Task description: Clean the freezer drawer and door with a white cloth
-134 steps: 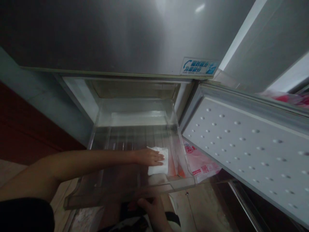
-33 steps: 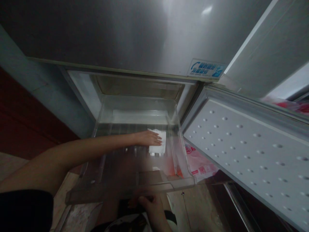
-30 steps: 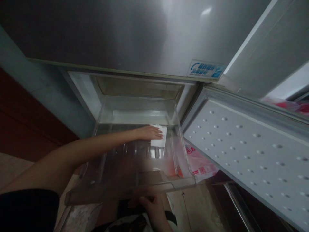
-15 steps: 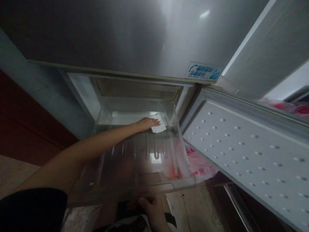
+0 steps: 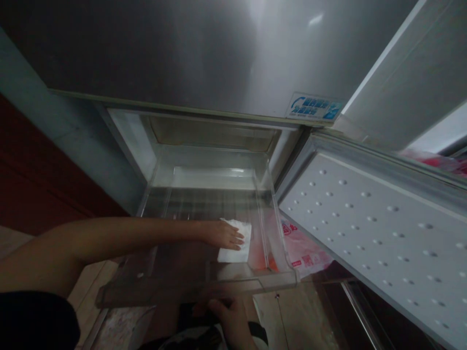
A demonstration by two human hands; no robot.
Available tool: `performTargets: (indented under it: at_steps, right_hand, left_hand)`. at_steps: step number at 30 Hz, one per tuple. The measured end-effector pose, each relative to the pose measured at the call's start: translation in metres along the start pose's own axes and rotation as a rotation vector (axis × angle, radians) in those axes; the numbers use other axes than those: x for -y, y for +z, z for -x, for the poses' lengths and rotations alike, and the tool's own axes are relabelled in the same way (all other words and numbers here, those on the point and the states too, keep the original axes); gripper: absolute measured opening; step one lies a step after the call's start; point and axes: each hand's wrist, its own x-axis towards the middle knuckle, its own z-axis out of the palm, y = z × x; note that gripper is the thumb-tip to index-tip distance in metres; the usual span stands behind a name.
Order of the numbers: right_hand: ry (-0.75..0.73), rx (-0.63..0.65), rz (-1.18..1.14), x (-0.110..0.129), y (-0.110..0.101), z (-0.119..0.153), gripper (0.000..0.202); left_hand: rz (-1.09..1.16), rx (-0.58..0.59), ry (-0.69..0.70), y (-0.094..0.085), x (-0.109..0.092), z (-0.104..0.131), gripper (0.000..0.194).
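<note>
A white cloth (image 5: 236, 239) is pressed flat by the left hand (image 5: 223, 234) near the drawer's (image 5: 204, 287) front right corner, the remaining floor seemingly unwiped; the right hand (image 5: 229, 318) is loosely curled below.

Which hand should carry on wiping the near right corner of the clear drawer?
Left. The left hand lies flat on the white cloth inside the clear drawer, close to that corner. The right hand is below the drawer's front edge, outside it, with no cloth.
</note>
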Motion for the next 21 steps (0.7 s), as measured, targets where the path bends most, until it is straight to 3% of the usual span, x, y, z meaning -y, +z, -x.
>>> performTargets:
  at_steps: [5,10,14,17,21]
  right_hand:
    - [-0.033,-0.074,-0.035,-0.002,0.003,0.000,0.031]
    - [-0.019,0.007,-0.015,-0.006,-0.004,0.000,0.038]
    - [-0.002,0.027,0.001,-0.004,-0.004,0.000,0.041]
    - [-0.028,-0.006,-0.006,-0.002,-0.001,0.000,0.043]
    - [-0.044,-0.016,-0.009,-0.002,0.003,0.000,0.042]
  left_hand:
    - [0.085,0.049,0.061,-0.006,0.022,-0.004,0.030]
    - [0.133,0.086,0.083,-0.015,0.067,-0.020,0.028]
    - [0.102,0.076,-0.010,-0.018,0.102,-0.035,0.041]
    - [0.072,0.048,-0.110,-0.019,0.124,-0.045,0.041]
    - [0.043,0.008,-0.223,-0.021,0.142,-0.050,0.040]
